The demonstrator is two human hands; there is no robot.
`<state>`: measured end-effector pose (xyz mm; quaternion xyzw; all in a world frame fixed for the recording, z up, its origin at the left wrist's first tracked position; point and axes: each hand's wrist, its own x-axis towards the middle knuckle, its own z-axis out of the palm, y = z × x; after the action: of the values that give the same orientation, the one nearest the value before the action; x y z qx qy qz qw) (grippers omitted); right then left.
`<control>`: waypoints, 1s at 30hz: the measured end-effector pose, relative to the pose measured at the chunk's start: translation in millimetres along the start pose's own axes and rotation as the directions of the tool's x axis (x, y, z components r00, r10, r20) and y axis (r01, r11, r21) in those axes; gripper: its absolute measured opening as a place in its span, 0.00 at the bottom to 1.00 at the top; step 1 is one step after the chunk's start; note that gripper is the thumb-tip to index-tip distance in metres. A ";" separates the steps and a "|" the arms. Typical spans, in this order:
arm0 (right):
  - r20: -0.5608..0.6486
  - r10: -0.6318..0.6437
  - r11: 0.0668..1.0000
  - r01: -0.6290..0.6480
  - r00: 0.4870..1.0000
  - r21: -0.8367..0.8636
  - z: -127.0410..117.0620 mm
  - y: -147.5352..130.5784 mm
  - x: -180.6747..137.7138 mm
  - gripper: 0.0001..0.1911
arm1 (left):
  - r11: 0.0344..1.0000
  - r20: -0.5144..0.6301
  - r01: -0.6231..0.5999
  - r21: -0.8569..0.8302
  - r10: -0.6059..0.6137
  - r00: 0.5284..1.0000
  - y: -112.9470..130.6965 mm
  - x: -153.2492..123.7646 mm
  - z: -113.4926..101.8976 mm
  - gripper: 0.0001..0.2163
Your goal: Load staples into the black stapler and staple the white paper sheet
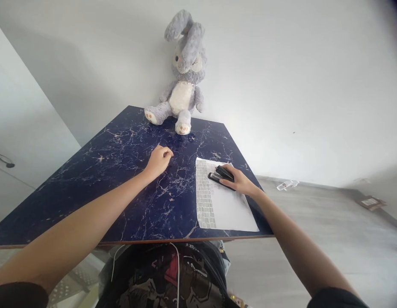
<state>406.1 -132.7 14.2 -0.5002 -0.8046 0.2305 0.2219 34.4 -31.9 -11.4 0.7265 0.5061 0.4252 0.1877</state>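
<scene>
A black stapler [221,174] lies over a sheet of paper [232,209], its jaw end pointing left. My right hand [238,179] is closed around its back part, with the thumb on the near side and fingers over the top. Grey printed or written rows run down the left side of the paper; the rest is white. To the left, my left hand [160,159] rests on the dark blue marbled table [172,205], its fingers curled in with nothing seen in them. It is apart from the paper.
A grey plush rabbit [182,94] sits at the table's far end against the white wall. On the floor at right lie a clear plastic item [287,185] and a brown box [372,202]. A white cable [177,269] hangs in front of my body.
</scene>
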 end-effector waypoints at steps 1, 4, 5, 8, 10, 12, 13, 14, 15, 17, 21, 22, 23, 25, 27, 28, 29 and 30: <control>-0.030 -0.007 0.997 0.009 1.000 0.081 -1.8 5.0 1.7 0.24 | 1.000 -0.013 -0.010 -0.001 0.010 1.000 -1.6 2.1 -1.9 0.11; -0.241 0.007 0.978 0.044 0.970 0.205 -5.8 23.9 17.4 0.29 | 0.999 -0.085 -0.039 -0.001 0.039 0.996 -11.0 11.9 -11.6 0.10; -0.289 0.015 0.986 0.034 0.957 0.165 -6.3 31.4 25.4 0.30 | 0.999 -0.113 -0.038 -0.004 0.037 0.993 -15.5 16.3 -15.9 0.10; -0.137 -0.007 0.994 -0.008 0.991 -0.109 -1.3 51.4 52.8 0.34 | 0.998 -0.183 0.014 -0.065 -0.026 0.983 -32.2 31.3 -32.4 0.09; 0.042 0.018 0.967 -0.007 0.999 -0.255 7.6 58.5 68.9 0.40 | 0.982 -0.236 0.064 -0.176 -0.106 0.966 -46.0 41.8 -46.2 0.08; 0.142 0.070 0.935 -0.015 0.987 -0.355 18.5 59.3 80.7 0.42 | 0.931 -0.322 0.106 -0.350 -0.226 0.919 -62.6 50.9 -62.2 0.06; 0.158 0.093 0.919 -0.024 0.983 -0.393 23.9 57.4 85.3 0.42 | 0.880 -0.354 0.118 -0.460 -0.304 0.884 -72.0 54.6 -70.8 0.05; 0.165 0.108 0.907 -0.029 0.980 -0.421 29.1 54.2 89.5 0.41 | 0.812 -0.381 0.122 -0.570 -0.393 0.837 -81.9 57.4 -79.4 0.04; 0.167 0.116 0.897 -0.031 0.979 -0.440 34.3 49.9 94.1 0.40 | 0.740 -0.389 0.117 -0.663 -0.473 0.791 -91.9 59.4 -87.9 0.03; 0.165 0.121 0.883 -0.030 0.979 -0.468 45.4 37.9 106.6 0.39 | 0.611 -0.410 0.092 -0.786 -0.627 0.662 -110.1 61.4 -103.2 0.04; 0.170 0.104 0.886 -0.014 0.980 -0.464 77.0 1.8 152.8 0.37 | 0.369 -0.303 0.045 -0.928 -0.821 0.484 -129.5 62.1 -123.3 0.05; 0.183 0.086 0.895 0.005 0.979 -0.446 87.2 -9.8 167.9 0.36 | 0.326 -0.267 0.045 -0.944 -0.839 0.474 -130.7 62.1 -126.6 0.05; 0.200 0.063 0.903 0.029 0.978 -0.429 98.1 -22.5 183.5 0.35 | 0.296 -0.239 0.048 -0.954 -0.847 0.474 -130.9 61.8 -129.7 0.04; 0.229 0.019 0.913 0.076 0.973 -0.400 121.6 -51.0 214.3 0.32 | 0.262 -0.204 0.053 -0.964 -0.850 0.487 -129.7 60.2 -135.7 0.05; 0.269 -0.009 0.917 0.115 0.963 -0.382 145.7 -82.1 241.9 0.30 | 0.230 -0.174 0.052 -0.972 -0.849 0.499 -128.4 57.2 -142.1 0.05; 0.285 -0.019 0.917 0.130 0.958 -0.376 157.4 -97.5 253.7 0.29 | 0.214 -0.160 0.049 -0.976 -0.848 0.506 -128.2 55.4 -145.3 0.05; 0.289 -0.033 0.919 0.143 0.957 -0.368 168.6 -112.2 264.2 0.29 | 0.191 -0.143 0.040 -0.981 -0.845 0.515 -128.3 53.6 -148.4 0.05; 0.295 -0.047 0.920 0.156 0.954 -0.358 179.1 -125.4 273.0 0.29 | 0.163 -0.125 0.027 -0.986 -0.843 0.523 -128.9 51.9 -151.1 0.05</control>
<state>103.2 38.9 -19.4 -0.4529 -0.8822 0.1279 0.0171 -155.4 44.5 6.0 0.0619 0.4053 0.7720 0.4857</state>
